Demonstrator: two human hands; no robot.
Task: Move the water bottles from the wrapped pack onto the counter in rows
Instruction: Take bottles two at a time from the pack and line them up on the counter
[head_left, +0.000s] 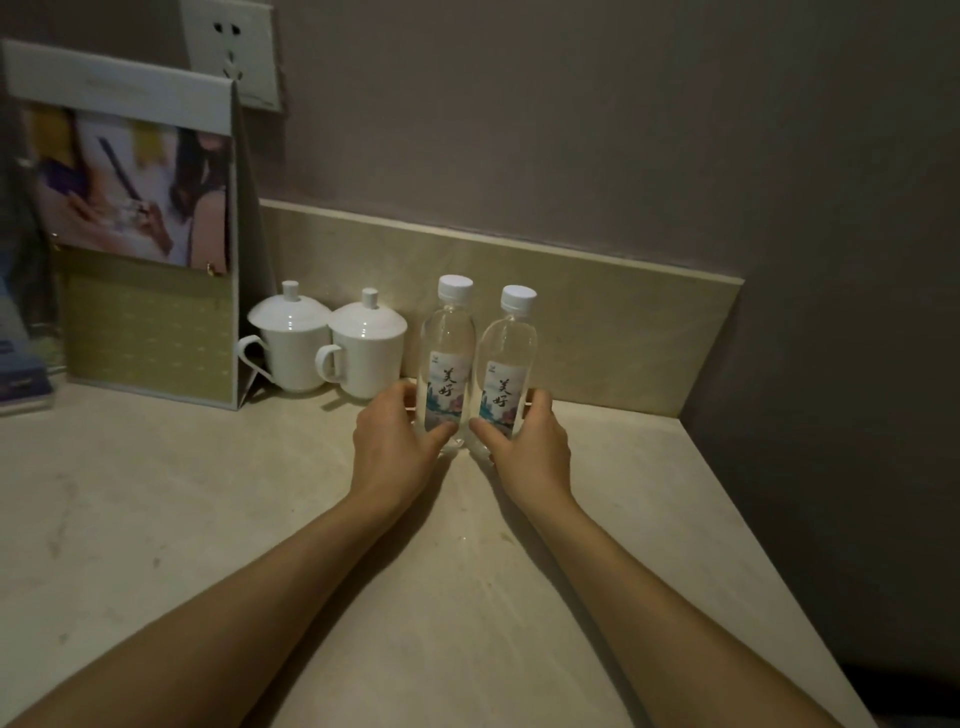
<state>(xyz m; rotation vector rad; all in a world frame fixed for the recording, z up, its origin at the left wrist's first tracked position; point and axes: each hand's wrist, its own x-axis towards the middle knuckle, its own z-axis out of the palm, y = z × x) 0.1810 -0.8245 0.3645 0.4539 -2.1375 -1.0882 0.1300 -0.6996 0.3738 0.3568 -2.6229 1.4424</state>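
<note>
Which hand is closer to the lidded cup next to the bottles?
Left. The left hand grips the left bottle, right beside the cup. The right hand holds the right bottle, farther away.

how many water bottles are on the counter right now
2. The left bottle stands upright beside the lidded cups, held low by the left hand. The right bottle stands right next to it, held by the right hand. No wrapped pack is in view.
</note>
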